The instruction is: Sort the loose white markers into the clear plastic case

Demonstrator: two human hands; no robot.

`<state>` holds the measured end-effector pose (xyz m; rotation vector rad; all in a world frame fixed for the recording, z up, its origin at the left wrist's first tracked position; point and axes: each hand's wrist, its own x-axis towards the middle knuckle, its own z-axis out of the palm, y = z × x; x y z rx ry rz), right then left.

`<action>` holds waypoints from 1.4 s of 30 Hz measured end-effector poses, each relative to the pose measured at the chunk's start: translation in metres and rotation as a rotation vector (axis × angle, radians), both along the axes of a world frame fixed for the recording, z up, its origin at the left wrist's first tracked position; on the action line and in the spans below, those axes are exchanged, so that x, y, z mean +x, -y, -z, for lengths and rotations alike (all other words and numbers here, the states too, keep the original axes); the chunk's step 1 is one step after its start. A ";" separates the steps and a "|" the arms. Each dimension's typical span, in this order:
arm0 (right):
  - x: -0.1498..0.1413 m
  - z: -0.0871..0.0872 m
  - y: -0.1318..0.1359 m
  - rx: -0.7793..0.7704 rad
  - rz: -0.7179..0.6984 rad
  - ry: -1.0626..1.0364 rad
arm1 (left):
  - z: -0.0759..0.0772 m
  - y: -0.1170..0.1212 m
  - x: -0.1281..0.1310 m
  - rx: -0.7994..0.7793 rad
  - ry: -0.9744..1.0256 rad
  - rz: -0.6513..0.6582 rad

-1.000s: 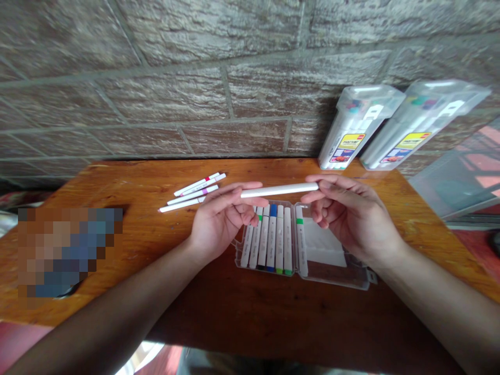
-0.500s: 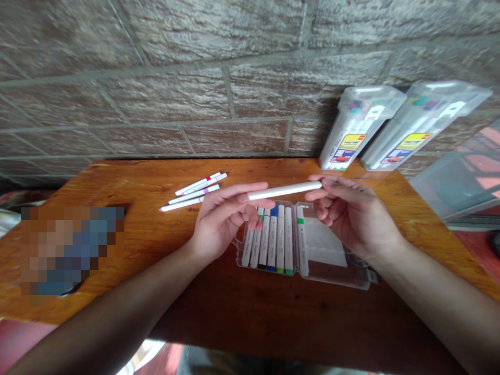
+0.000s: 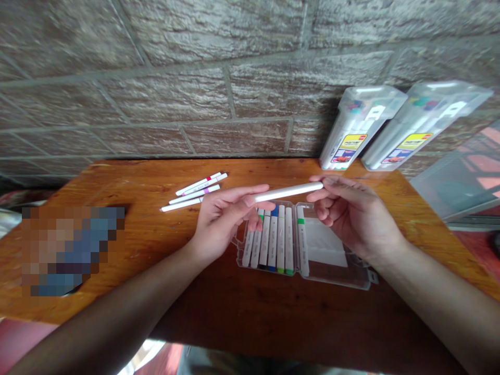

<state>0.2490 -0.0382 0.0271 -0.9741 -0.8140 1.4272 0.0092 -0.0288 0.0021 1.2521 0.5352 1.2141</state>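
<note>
A white marker (image 3: 289, 192) is held nearly level above the table between both hands. My left hand (image 3: 224, 216) pinches its left end between thumb and fingers. At the other end, the fingertips of my right hand (image 3: 351, 211) close on the tip. Below lies an opened clear plastic case (image 3: 336, 278), with several white markers (image 3: 277, 242) lined up in its left half. One green-banded marker (image 3: 303, 245) rests by the hinge in the right half, beside a white paper (image 3: 324, 242). My left fingers cover part of the case's upper left.
Several loose markers (image 3: 195, 195) lie left of my left hand. Two clear marker boxes (image 3: 344, 140) (image 3: 406, 140) stand against the stone wall (image 3: 258, 94) at the back right. A blurred-out object (image 3: 78, 255) lies at the left of the wooden table (image 3: 136, 179).
The left thumb has slid slightly to the right along the marker, covering a little more of its left end. The rest looks almost the same.
</note>
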 end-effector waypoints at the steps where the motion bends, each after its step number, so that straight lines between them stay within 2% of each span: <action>1: 0.000 0.000 0.000 -0.001 0.000 0.005 | 0.000 0.000 0.000 0.000 -0.001 -0.004; 9: 0.001 0.010 0.001 0.143 -0.002 0.112 | 0.002 -0.002 0.003 -0.005 -0.054 -0.066; 15: 0.002 0.017 0.002 0.275 -0.002 0.315 | 0.003 -0.004 0.003 -0.005 -0.098 -0.103; 24: -0.001 0.015 0.004 0.344 0.010 0.512 | -0.007 0.001 0.006 0.060 -0.240 -0.192; 34: -0.004 0.019 0.010 0.427 0.038 0.679 | -0.001 0.005 0.009 0.138 -0.342 -0.219; 42: -0.004 0.022 0.014 0.485 0.032 0.835 | 0.001 0.007 0.011 0.102 -0.338 -0.194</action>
